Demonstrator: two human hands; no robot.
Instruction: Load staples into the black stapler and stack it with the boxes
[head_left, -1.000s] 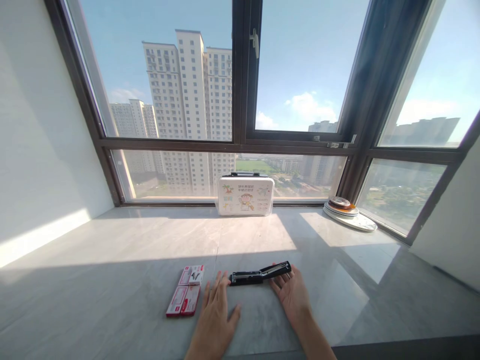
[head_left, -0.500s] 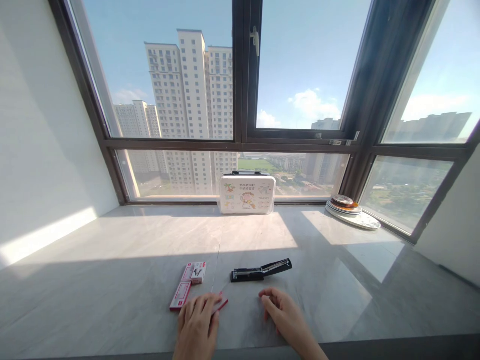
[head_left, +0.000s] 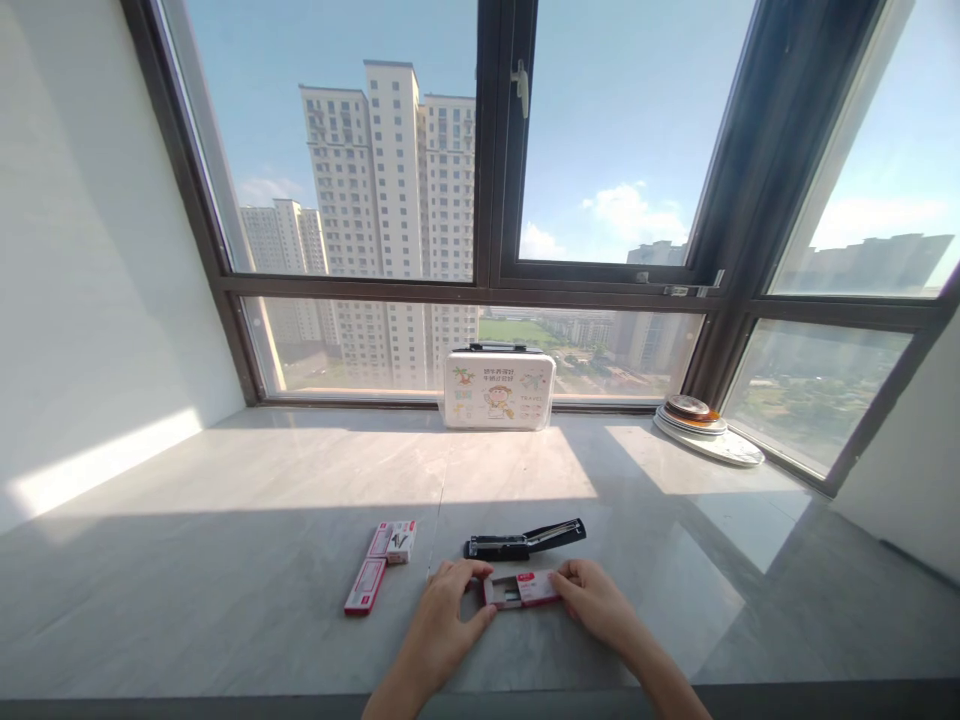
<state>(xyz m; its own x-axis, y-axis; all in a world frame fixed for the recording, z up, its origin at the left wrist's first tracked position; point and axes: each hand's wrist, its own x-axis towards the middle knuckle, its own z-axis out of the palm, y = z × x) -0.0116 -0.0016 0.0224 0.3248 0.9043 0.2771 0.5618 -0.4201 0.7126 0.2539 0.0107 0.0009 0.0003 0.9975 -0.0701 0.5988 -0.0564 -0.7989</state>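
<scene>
Both my hands hold a small red and white staple box point(head_left: 521, 588) low over the grey stone sill, near its front edge. My left hand point(head_left: 446, 625) pinches the box's left end and my right hand point(head_left: 596, 600) grips its right end. The box looks partly slid open, with a dark inside showing. Just behind it lies a black stapler point(head_left: 523, 542), swung open. Two more red staple boxes sit to the left: a flat one point(head_left: 365, 586) and a smaller one point(head_left: 400, 541) behind it.
A white tin case point(head_left: 499, 389) with a cartoon picture stands at the back against the window. A stack of plates point(head_left: 705, 428) sits at the back right. The window frame point(head_left: 495, 200) and a white wall point(head_left: 90, 250) bound the sill point(head_left: 225, 560).
My hands left the stapler. The left hand took one red box from the pair at the left and brought it to the middle, where both hands now hold it.
</scene>
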